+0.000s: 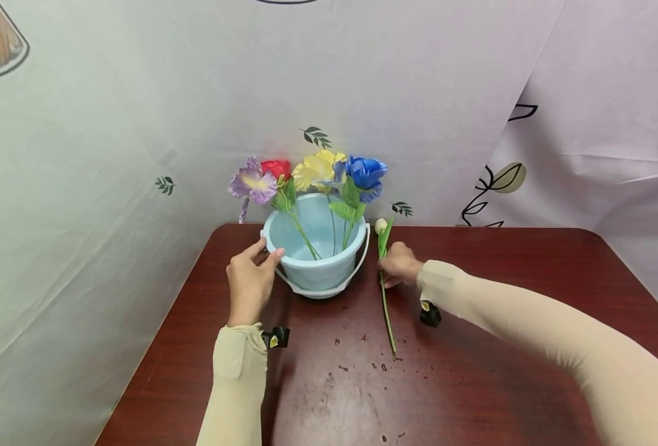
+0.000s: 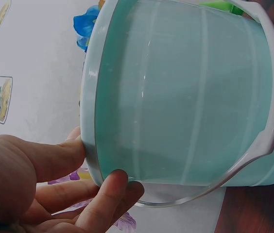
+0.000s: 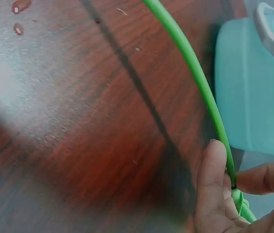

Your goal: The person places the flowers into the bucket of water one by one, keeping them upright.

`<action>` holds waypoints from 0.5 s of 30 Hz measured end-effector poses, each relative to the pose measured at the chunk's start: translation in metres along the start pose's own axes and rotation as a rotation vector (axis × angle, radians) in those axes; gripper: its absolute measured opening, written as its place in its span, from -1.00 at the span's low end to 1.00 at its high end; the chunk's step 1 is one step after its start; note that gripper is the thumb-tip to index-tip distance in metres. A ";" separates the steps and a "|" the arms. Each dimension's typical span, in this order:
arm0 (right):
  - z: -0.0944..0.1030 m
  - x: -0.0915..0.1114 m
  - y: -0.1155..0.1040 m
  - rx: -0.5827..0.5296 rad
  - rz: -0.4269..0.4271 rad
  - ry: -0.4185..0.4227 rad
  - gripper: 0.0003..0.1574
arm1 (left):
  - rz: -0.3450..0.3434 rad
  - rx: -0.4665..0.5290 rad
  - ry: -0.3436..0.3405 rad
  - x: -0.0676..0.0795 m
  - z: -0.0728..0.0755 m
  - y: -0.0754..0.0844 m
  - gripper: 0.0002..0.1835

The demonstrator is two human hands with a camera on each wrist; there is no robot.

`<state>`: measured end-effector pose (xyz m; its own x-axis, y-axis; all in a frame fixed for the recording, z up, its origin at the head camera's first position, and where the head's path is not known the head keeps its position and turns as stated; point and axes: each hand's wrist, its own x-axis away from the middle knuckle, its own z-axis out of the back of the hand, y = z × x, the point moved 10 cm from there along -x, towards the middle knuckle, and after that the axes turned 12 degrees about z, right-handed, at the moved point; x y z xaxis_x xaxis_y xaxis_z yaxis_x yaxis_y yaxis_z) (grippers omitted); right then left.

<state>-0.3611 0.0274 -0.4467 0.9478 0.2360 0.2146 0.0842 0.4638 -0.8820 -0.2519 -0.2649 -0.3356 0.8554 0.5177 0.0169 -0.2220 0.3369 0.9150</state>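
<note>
A light blue bucket (image 1: 320,275) stands upright near the table's back edge, its white handle (image 1: 357,272) hanging down at the front. My left hand (image 1: 250,282) grips the rim at the left, thumb on one side and fingers on the other, as the left wrist view shows. Beside the bucket, my right hand (image 1: 400,264) pinches the green stem (image 3: 195,68) of an artificial white tulip (image 1: 381,225), the bloom pointing to the back. In the bucket lean a purple flower (image 1: 253,181), a red flower (image 1: 276,168), a yellow flower (image 1: 318,168) and a blue flower (image 1: 365,172).
The dark red wooden table (image 1: 502,371) has several water drops (image 1: 364,338) in front of the bucket. Pale printed curtains (image 1: 195,93) hang close behind the table and along its left side.
</note>
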 end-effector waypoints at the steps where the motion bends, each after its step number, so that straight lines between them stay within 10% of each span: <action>1: 0.001 0.000 -0.001 -0.020 -0.001 0.003 -0.83 | -0.001 -0.001 0.000 0.000 0.000 0.000 -0.45; 15: 0.019 0.006 -0.020 -0.232 -0.017 -0.009 -0.82 | 0.004 0.004 -0.002 -0.001 0.000 -0.001 -0.46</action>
<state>-0.3635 0.0361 -0.4198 0.9430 0.2378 0.2328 0.1695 0.2589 -0.9509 -0.2524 -0.2659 -0.3367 0.8554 0.5176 0.0212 -0.2233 0.3314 0.9167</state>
